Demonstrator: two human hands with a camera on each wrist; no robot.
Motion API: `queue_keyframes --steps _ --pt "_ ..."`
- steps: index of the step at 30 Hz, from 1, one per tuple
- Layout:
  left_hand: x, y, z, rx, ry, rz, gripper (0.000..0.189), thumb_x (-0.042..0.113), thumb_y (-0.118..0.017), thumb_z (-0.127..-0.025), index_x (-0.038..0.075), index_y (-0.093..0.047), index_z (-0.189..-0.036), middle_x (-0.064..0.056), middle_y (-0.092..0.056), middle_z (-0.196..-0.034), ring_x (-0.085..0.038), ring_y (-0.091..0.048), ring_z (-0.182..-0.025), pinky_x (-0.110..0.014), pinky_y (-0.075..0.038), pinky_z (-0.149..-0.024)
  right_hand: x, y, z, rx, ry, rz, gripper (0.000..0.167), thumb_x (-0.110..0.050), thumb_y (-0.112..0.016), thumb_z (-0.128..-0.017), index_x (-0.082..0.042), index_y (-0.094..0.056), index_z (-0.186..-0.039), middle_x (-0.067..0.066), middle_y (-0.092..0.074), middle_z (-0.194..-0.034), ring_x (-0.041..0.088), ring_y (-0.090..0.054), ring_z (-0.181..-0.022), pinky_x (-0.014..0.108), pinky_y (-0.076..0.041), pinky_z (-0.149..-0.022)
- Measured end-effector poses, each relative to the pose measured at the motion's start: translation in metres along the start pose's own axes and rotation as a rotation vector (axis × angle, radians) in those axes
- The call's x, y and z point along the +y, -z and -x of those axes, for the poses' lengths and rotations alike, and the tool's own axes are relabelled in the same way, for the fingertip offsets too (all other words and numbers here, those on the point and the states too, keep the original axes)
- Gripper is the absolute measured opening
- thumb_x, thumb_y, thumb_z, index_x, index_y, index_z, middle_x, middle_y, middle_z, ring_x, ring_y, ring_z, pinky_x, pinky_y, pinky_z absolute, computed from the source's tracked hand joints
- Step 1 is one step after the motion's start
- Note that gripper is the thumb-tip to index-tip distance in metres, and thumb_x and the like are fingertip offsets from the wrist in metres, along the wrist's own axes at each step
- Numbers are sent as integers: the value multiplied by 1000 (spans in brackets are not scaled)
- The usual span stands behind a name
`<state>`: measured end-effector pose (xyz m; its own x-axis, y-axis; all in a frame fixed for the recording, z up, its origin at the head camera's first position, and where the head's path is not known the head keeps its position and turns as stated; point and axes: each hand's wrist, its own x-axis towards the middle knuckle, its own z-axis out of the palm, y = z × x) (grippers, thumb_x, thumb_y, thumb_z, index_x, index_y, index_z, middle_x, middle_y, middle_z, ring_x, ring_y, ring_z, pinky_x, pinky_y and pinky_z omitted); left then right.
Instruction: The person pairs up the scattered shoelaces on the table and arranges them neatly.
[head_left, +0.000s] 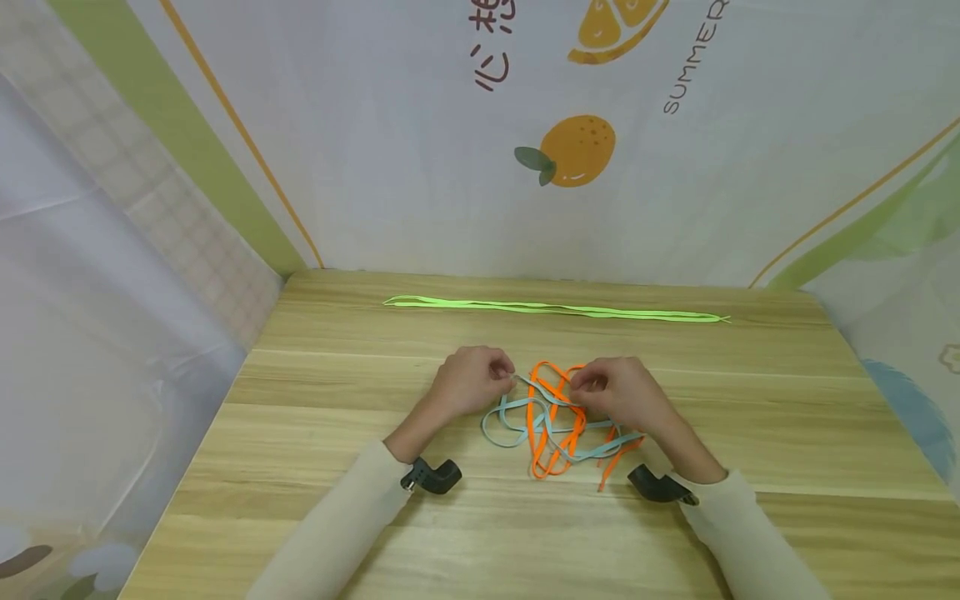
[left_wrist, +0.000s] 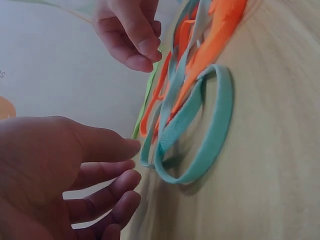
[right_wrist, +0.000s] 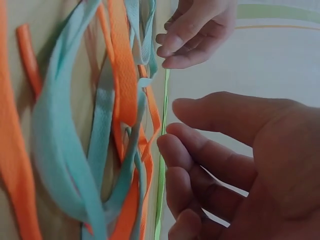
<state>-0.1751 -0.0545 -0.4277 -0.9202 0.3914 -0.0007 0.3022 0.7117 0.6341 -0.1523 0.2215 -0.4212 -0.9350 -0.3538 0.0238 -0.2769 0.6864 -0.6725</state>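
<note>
A loose tangle of laces lies on the table, a light blue lace crossing an orange lace. My left hand hovers at the tangle's left side, thumb and forefinger slightly apart beside a blue loop in the left wrist view. On the other side, my right hand is bent over the tangle's upper right. Its thumb and fingers are loosely curled, with a gap between the tips and no lace visible between them in the right wrist view. Whether any fingertip touches a lace is unclear.
Along the back of the wooden table, a yellow-green lace lies stretched out in long strands. A white printed cloth hangs behind the table. Black wrist cameras sit on both forearms.
</note>
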Motion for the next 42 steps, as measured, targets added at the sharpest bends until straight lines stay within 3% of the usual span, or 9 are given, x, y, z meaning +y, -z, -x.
queue_keyframes --steps 9,23,29,35,42 --pt "-4 -7 0 -26 70 -22 13 25 -85 -95 14 -78 -99 8 -70 -85 -10 -65 -77 -31 -53 -68 2 -2 -1 -41 28 32 4 -10 -85 -91 -11 -83 -94 -8 -71 -81 12 -59 -68 29 -49 -64" --pt "-3 -7 3 -8 16 -20 8 12 -72 -89 17 -75 -83 8 -64 -69 -10 -57 -63 -26 -45 -57 2 -5 -1 -27 54 46 5 -10 -85 -90 -12 -83 -94 -10 -70 -80 11 -59 -68 28 -50 -63" --pt "8 -2 6 -18 -20 28 6 14 -74 -90 17 -75 -85 8 -65 -72 -9 -56 -63 -25 -45 -57 -2 -6 -1 10 120 29 9 -9 -88 -91 -9 -83 -98 -11 -70 -83 10 -62 -72 28 -51 -63" --pt "25 1 11 -13 -59 17 10 13 -76 -92 19 -73 -85 10 -66 -75 -8 -59 -65 -26 -49 -59 -11 -6 2 35 177 34 18 -11 -91 -89 -6 -84 -105 -9 -73 -89 10 -64 -76 28 -52 -63" --pt "38 3 17 13 -115 9 7 13 -77 -91 18 -75 -86 12 -65 -75 -6 -58 -65 -25 -49 -58 -18 -9 4 69 256 17 12 -11 -90 -91 -11 -84 -101 -7 -75 -92 9 -66 -76 29 -54 -67"
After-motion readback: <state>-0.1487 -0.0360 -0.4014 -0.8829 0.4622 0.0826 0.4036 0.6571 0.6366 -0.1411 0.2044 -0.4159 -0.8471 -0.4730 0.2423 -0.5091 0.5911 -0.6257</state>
